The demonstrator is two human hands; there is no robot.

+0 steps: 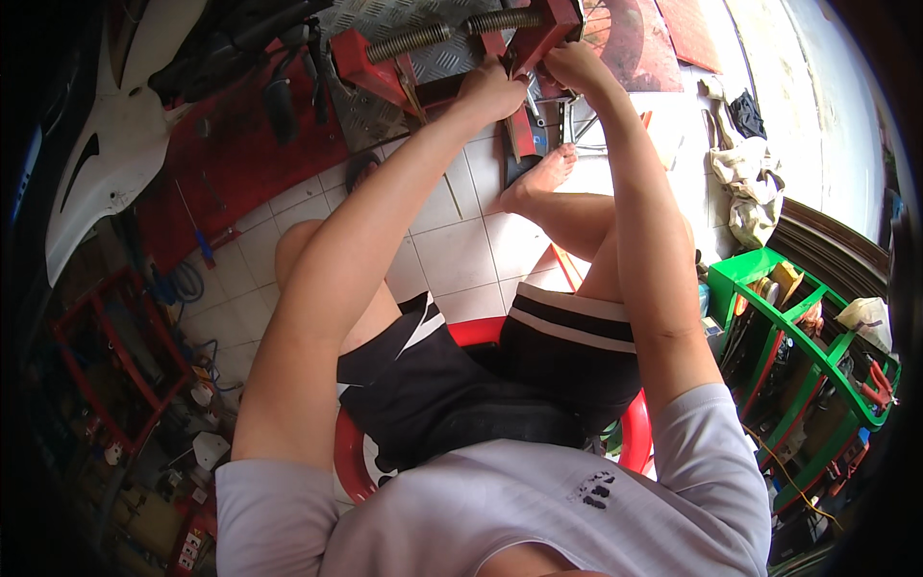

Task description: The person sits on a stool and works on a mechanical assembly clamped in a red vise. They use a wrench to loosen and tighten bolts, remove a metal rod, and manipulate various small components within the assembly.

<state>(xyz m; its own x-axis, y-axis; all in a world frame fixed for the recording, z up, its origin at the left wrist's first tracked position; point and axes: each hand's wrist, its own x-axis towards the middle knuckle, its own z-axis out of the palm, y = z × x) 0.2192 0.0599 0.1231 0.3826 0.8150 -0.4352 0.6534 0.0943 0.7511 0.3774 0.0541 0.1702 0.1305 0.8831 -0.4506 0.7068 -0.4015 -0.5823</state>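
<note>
Both my arms reach forward to a red metal clamp frame (358, 72) with two thick threaded rods, a left one (409, 43) and a right one (505, 21). My left hand (493, 93) is closed at the lower middle of the frame, its fingers curled on a part that I cannot make out. Close beside it on the right, my right hand (571, 69) is closed against the frame's right block (550, 34). Its fingertips are mostly hidden. Below the hands a red bar (520, 130) slants toward my bare foot (543, 176).
A white motorcycle panel (101, 163) stands at the left over a red platform (255, 144). A blue-handled screwdriver (204, 248) lies nearby. To the right are a green tool rack (760, 264) and a crumpled cloth (750, 183). I sit on a red stool (636, 433).
</note>
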